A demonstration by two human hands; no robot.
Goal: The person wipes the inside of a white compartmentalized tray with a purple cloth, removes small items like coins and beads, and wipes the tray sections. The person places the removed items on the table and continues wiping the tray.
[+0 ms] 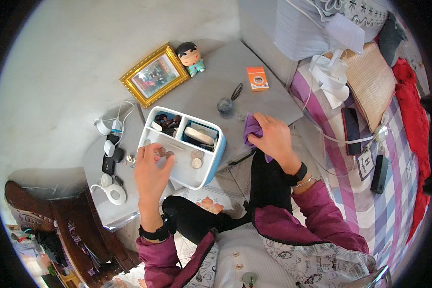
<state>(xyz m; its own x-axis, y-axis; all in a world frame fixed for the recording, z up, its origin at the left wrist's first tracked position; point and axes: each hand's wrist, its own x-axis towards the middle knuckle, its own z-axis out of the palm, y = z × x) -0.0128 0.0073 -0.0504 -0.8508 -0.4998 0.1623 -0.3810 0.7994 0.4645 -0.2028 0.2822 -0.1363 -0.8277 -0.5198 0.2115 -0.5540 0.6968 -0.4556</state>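
Note:
A white and blue divided box (209,174) stands in front of me on the grey table. My left hand (152,167) is over its near left side, fingers pinched on a coin (162,152); a second round edge shows beside it. More coins (197,159) lie in the near compartment, close to a thin light strip. Dark small items fill the far left compartment, and a cream oval object (199,136) sits in the far right one. Right of the box, my right hand (273,138) grips a crumpled purple cloth (252,128) at the table's edge.
A gold picture frame (154,76) and a doll figurine (191,58) stand by the wall. An orange box (258,78) and a grey round object with a black loop (225,106) lie beyond. White chargers (114,193) crowd the left; a phone (351,129) lies on the bed.

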